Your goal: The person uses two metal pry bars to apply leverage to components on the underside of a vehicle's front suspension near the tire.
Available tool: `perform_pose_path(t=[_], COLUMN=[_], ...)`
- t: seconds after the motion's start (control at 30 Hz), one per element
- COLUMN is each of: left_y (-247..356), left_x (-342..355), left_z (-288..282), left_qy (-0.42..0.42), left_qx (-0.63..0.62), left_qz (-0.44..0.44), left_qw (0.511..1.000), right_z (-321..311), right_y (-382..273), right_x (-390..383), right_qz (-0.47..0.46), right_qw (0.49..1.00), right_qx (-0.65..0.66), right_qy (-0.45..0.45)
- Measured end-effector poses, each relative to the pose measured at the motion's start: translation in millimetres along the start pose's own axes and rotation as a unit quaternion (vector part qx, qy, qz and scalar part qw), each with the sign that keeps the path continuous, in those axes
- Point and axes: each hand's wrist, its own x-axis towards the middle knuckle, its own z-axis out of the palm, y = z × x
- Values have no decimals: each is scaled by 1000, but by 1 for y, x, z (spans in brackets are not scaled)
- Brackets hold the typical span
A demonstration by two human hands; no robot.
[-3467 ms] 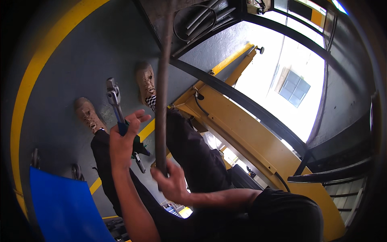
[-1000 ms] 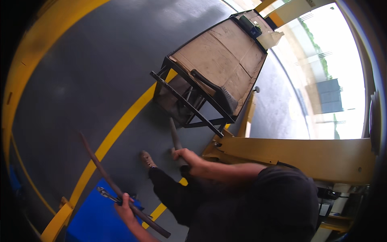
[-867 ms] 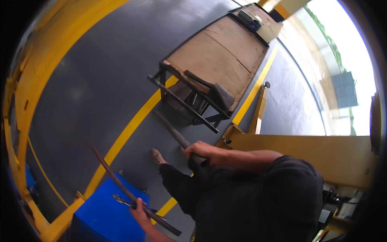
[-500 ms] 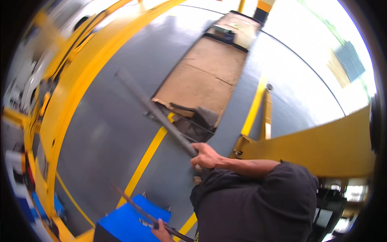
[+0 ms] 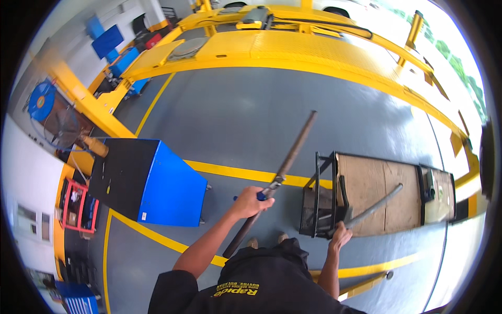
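Grasping rusty pipe and blue-handled wrench mid-frame in left hand, grey pipe in right hand (best steered clear of lower-right trolley).

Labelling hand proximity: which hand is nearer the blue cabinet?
Left. The left hand, gripping a brown pipe, is right of the blue cabinet; the right hand, holding a grey pipe, is farther right, by the cardboard-lined cart.

The left hand hides part of a brown bar; the right hand covers part of a grey pipe. The lower edge crops the black shirt; a yellow item is too small to identify.
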Motion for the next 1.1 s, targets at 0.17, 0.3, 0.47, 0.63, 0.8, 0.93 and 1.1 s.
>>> perform_pose_path(t=[0.17,0.3,0.47,0.63,0.8,0.93,1.1], left_y=[26,14,-18,-60,-103,-138,-191], left_x=[19,-2,-64,-157,-264,-379,-491], left_z=[44,49,36,5,-27,-43,-66], left_qy=[-24,25,118,229,336,458,566], left_qx=[42,44,27,-44,-94,-143,-209], left_qz=[39,18,-71,-126,-155,-180,-184], left_qw=[998,999,990,964,924,859,776], right_z=[3,-7,-7,-4,20,77,136], right_y=[31,23,46,52,-21,-83,-157], right_x=[2,8,24,71,35,-24,-108], right_qz=[11,115,203,179,2,-156,-273], right_qw=[997,968,934,896,934,946,944], right_qx=[-6,3,-12,-271,-328,-280,-166], right_qy=[-81,-223,-293,-303,-144,-53,-78])
